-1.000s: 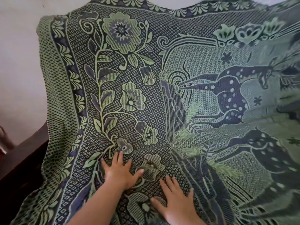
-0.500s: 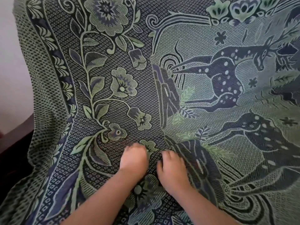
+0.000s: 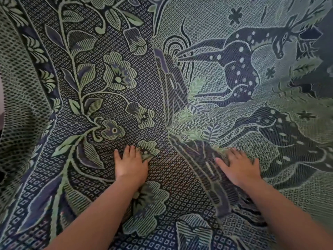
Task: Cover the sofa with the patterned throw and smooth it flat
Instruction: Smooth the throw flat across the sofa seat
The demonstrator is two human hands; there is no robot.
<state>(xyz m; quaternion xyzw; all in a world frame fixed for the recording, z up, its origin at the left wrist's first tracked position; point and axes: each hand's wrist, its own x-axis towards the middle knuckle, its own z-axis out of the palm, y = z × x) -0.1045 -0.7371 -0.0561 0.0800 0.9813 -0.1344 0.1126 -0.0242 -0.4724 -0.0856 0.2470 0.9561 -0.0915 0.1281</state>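
Note:
The patterned throw (image 3: 180, 78), green and dark blue with flowers on the left and spotted deer on the right, fills nearly the whole view and hides the sofa beneath it. My left hand (image 3: 130, 164) lies palm down on it near a woven flower, fingers straight and pointing up the fabric. My right hand (image 3: 237, 166) presses flat on the throw to the right, on a dark rock motif, fingers spread. A shallow fold runs across the fabric just above both hands, where seat and backrest seem to meet.
At the far left edge, a sliver of pale wall (image 3: 1, 98) shows beside the throw's lattice border (image 3: 23, 105), which hangs down over the sofa's side. A dark shaded area sits at the upper right.
My hands were together with fingers bunched into the fabric; now they lie flat and apart, the right one having slid to the right. The view has moved closer to the throw.

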